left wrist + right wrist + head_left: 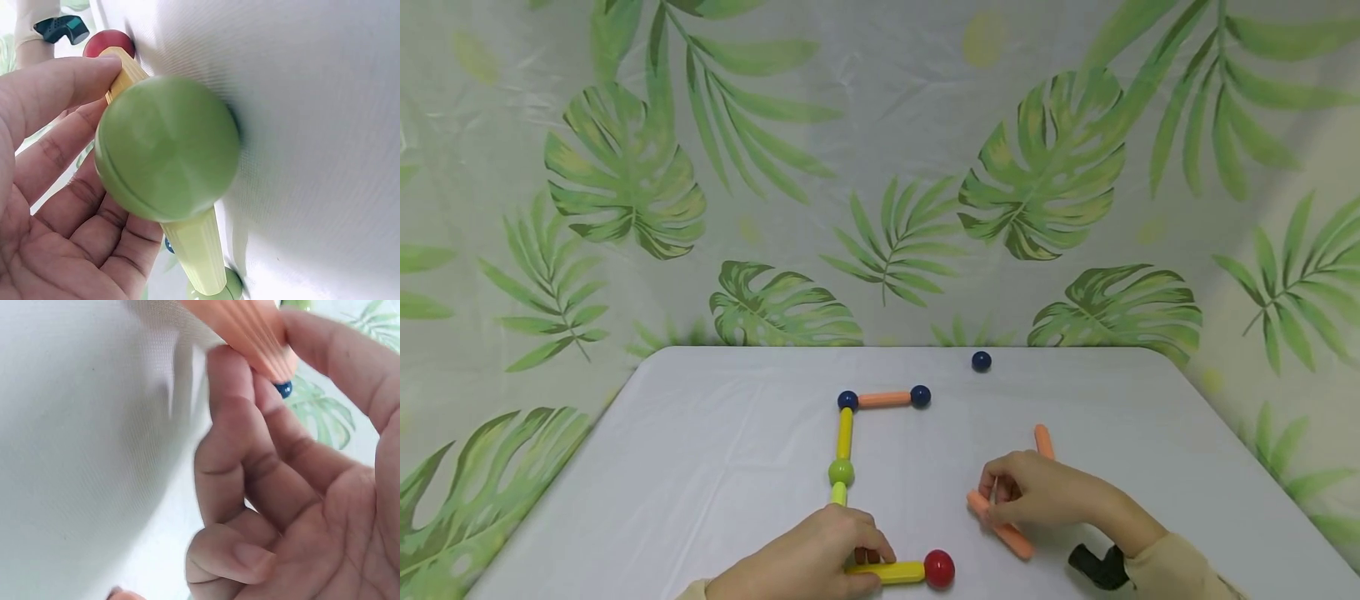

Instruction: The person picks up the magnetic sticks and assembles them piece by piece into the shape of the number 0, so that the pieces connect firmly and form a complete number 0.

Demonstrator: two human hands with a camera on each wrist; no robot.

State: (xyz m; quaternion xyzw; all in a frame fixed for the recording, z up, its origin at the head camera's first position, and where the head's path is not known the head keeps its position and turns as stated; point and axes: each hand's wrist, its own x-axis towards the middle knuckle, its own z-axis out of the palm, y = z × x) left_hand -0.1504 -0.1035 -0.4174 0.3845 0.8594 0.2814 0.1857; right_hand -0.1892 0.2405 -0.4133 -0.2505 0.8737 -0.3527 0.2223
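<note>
My left hand [820,554] pinches a yellow rod [901,572] whose right end meets a red ball [939,570]. In the left wrist view a large green ball [169,150] sits at the rod's near end, with a pale green rod [197,253] joined to it; the hand hides this corner from the head view. My right hand [1048,493] holds an orange rod [1013,540] between thumb and fingers, over the table's right part. Just beyond that hand lies another orange rod [1043,440], partly covered by it.
From a lime ball [841,472], a yellow rod [845,433] runs up to a blue ball [847,401]. An orange rod [883,399] links that to another blue ball [921,396]. A loose blue ball [981,361] lies near the white table's [700,433] far edge.
</note>
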